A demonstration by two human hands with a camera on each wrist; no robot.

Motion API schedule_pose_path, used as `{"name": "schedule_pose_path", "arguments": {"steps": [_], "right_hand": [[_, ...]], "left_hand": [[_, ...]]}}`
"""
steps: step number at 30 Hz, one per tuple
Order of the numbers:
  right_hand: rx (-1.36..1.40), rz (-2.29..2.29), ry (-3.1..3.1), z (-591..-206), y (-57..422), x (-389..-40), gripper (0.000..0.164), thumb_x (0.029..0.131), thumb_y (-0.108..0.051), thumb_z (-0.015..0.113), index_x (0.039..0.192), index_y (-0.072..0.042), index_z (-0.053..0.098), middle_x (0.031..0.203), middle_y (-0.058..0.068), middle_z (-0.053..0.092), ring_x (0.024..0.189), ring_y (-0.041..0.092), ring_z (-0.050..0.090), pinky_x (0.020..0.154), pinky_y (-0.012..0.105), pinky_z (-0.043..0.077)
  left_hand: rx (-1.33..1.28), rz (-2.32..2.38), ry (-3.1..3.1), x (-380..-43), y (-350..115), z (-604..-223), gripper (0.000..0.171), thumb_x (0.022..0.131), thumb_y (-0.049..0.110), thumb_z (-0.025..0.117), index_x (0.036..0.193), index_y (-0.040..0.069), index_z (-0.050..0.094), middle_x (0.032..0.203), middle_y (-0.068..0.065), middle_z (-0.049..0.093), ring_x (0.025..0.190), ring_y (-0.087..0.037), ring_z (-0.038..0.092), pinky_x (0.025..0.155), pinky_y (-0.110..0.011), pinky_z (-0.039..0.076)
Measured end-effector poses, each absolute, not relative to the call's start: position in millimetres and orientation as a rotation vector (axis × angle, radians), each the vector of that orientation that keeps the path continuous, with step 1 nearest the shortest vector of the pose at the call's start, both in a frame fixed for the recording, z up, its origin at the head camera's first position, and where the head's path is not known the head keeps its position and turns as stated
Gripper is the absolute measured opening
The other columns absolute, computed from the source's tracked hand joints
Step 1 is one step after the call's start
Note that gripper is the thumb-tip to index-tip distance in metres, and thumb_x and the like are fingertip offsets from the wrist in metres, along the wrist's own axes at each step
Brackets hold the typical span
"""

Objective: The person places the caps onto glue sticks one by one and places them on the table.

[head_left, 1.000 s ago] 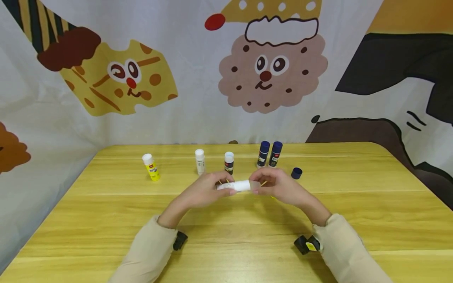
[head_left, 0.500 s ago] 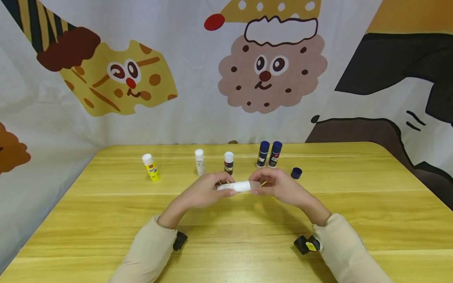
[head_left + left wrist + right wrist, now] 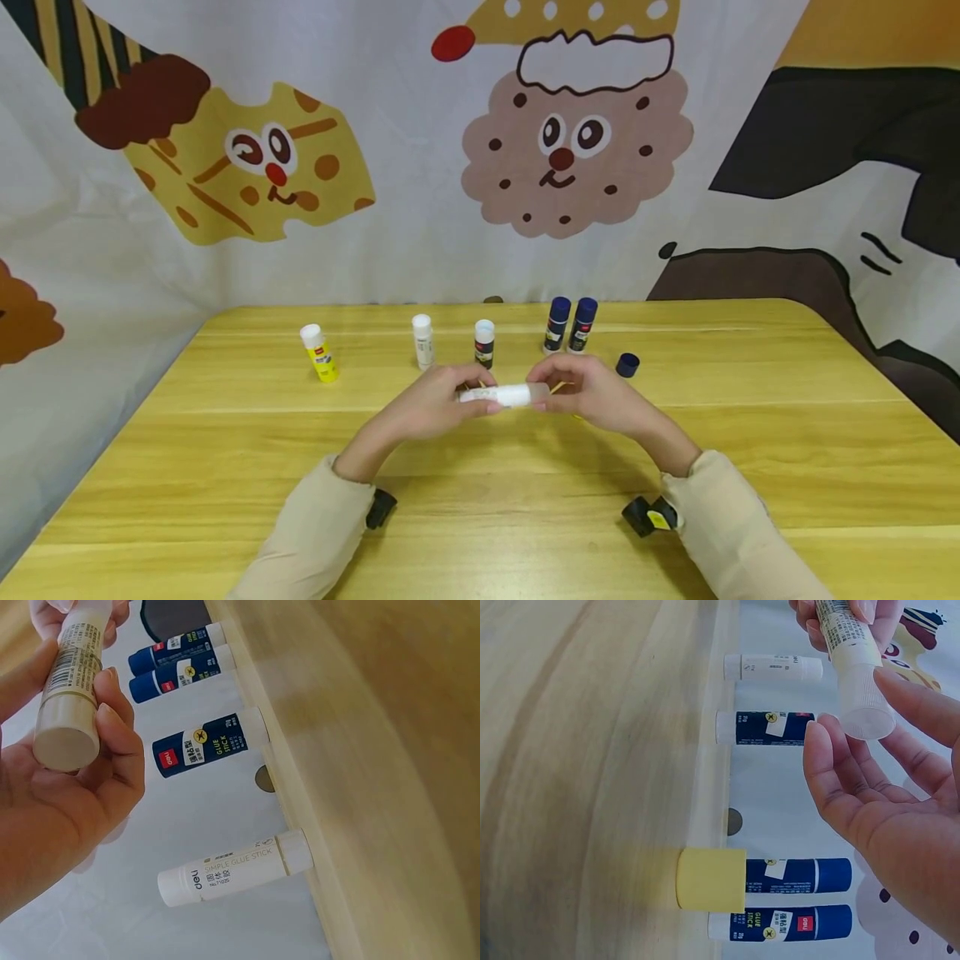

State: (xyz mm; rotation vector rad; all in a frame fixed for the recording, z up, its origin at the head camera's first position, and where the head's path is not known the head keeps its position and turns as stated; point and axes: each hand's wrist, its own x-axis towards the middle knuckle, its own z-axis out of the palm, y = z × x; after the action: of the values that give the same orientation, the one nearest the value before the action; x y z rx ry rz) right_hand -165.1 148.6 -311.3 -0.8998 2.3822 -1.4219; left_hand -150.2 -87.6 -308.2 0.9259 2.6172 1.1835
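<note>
A white glue stick (image 3: 513, 395) with a printed barcode label lies level between both hands, above the table. My left hand (image 3: 433, 404) grips its left part; in the left wrist view the fingers curl round the printed barrel (image 3: 75, 664). At the other end, my right hand (image 3: 592, 395) pinches the translucent end piece (image 3: 866, 712) between thumb and fingers. Behind the hands stand a white-capped dark glue stick (image 3: 484, 346) and a white glue stick (image 3: 423, 342). Part of the held stick is hidden by the left fingers.
Two navy glue sticks (image 3: 557, 325) stand together at the back, with a loose navy cap (image 3: 627, 365) to their right. A yellow-and-white glue stick (image 3: 320, 354) stands at the left. Near the right hand is a yellow cap-like piece (image 3: 712, 879). A printed cloth (image 3: 405, 250) hangs behind the table.
</note>
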Motion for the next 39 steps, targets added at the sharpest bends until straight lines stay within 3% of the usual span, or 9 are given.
{"name": "schedule_pose_path", "arguments": {"steps": [39], "right_hand": [[-0.911, -1.467, 2.312, -312.8, 150.0, -163.8, 0.025, 0.083, 0.003, 0.064, 0.107, 0.001, 0.059, 0.105, 0.014, 0.056, 0.091, 0.026, 0.056, 0.074, 0.031, 0.049]], "left_hand": [[0.879, 1.224, 2.640, -147.7, -83.4, -306.8, 0.017, 0.085, 0.016, 0.065, 0.099, 0.006, 0.062, 0.084, 0.000, 0.059, 0.073, -0.012, 0.051, 0.067, -0.027, 0.045]]}}
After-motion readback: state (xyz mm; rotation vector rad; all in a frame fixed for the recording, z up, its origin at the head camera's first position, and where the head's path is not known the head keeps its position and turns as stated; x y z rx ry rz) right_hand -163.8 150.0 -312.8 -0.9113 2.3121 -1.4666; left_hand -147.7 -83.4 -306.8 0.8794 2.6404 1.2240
